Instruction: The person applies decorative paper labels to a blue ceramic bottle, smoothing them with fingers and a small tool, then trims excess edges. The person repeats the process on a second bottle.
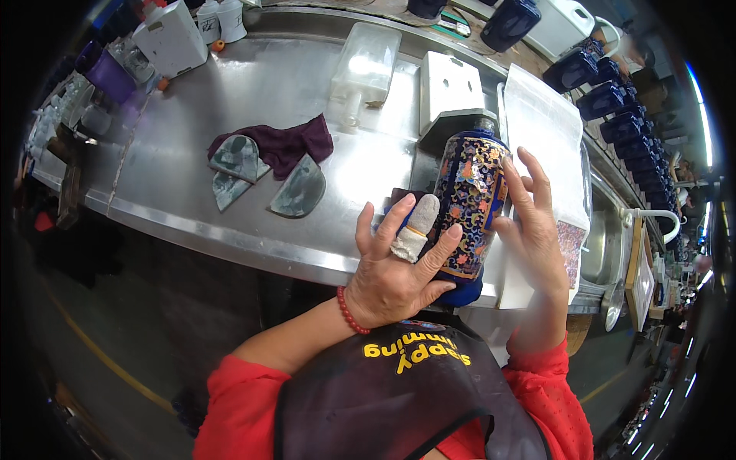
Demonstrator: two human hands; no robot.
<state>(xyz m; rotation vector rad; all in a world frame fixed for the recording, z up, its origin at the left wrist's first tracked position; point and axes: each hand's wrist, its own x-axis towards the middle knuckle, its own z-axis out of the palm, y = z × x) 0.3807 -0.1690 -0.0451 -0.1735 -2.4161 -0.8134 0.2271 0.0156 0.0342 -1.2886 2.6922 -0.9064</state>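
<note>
A dark blue bottle [462, 203] wrapped in a colorful floral decal lies tilted in front of me, its clear neck pointing away. My left hand [395, 280] is open at the bottle's near left side, fingers spread, the index fingertip against the decal. A grey-white cloth finger cover [418, 226] sits on one of its fingers, with a yellow band round it. On the bottle's right side my right hand [537, 222] is open, with stretched fingers and thumb at the decal's edge. Something blue [460, 293] shows beneath the bottle's base.
Left on the metal worktop [268, 73] lie a purple cloth [291, 146] and several rounded scraper pieces [300, 188]. A clear bottle [364, 65] and a white block [450, 84] stand beyond. White sheets [543, 111] are at right, near a sink [606, 245]. Blue bottles [613, 100] line the shelf.
</note>
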